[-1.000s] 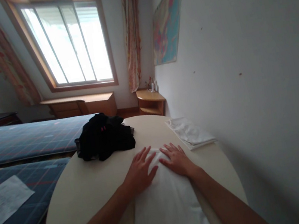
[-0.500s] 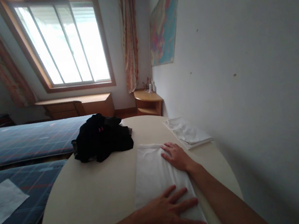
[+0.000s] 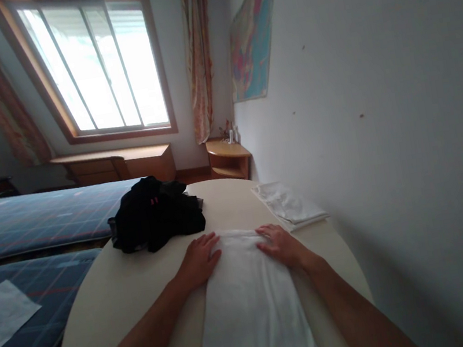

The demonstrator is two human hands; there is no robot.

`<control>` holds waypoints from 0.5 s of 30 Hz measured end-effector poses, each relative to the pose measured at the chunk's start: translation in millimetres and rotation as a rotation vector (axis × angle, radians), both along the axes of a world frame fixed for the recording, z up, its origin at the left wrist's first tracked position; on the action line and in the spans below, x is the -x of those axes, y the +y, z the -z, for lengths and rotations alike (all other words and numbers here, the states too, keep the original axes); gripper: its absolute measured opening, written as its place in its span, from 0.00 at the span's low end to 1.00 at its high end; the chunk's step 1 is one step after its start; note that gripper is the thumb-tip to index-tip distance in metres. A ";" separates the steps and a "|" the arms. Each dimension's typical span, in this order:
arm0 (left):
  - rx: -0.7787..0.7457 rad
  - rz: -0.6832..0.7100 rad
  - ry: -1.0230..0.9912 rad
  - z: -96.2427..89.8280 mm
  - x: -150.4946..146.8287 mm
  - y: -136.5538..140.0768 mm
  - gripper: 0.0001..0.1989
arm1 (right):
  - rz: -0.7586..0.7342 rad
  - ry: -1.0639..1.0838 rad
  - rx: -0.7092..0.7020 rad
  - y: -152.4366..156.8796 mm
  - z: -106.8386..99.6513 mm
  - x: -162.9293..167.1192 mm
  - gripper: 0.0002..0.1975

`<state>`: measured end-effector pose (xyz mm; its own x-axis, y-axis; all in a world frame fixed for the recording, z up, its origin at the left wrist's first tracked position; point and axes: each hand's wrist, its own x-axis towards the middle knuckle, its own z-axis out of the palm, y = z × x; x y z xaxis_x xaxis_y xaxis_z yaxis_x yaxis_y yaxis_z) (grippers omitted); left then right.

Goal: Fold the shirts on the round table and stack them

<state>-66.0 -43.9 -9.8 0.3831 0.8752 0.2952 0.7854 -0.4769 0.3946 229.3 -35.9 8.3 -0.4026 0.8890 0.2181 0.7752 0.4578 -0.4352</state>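
A long folded white cloth (image 3: 252, 305) lies on the round cream table (image 3: 116, 309), running from its middle to the bottom of the view. My left hand (image 3: 198, 261) rests on the cloth's far left corner, thumb and fingers apart. At the far right corner is my right hand (image 3: 283, 245), its fingers stretched over the edge and its thumb apart from them. Both palms face down, and faint creases run along the cloth between them.
A heap of black clothing (image 3: 159, 214) sits at the table's far left. Another folded white garment (image 3: 291, 205) lies at the right, close to the wall (image 3: 389, 172). Plaid mattresses (image 3: 45, 220) and a paper sheet (image 3: 1, 315) are on the left.
My left hand has moved from the near part of the cloth to its far left corner. My right hand has shifted slightly. The cloth's far edge sits a little nearer.
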 end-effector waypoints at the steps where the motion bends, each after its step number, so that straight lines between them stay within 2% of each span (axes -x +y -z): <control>1: 0.015 -0.036 0.009 3.2 3.8 4.8 0.22 | 0.052 -0.034 -0.016 2.2 2.2 -2.9 0.24; 5: 0.033 -0.158 -0.047 6.3 4.7 10.9 0.26 | 0.187 -0.121 -0.051 9.0 9.7 -9.7 0.22; 11: 0.135 -0.102 -0.260 4.7 -1.6 11.6 0.33 | 0.244 -0.042 -0.006 7.3 7.1 -6.6 0.15; 15: 0.108 -0.153 -0.239 5.2 -2.3 12.5 0.36 | 0.249 0.098 0.041 5.1 5.2 -10.1 0.21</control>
<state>-63.7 -31.4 -14.9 0.1757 0.9487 0.2629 0.7236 -0.3055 0.6190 239.4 -30.9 3.1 -0.1488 0.9670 0.2066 0.8153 0.2382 -0.5277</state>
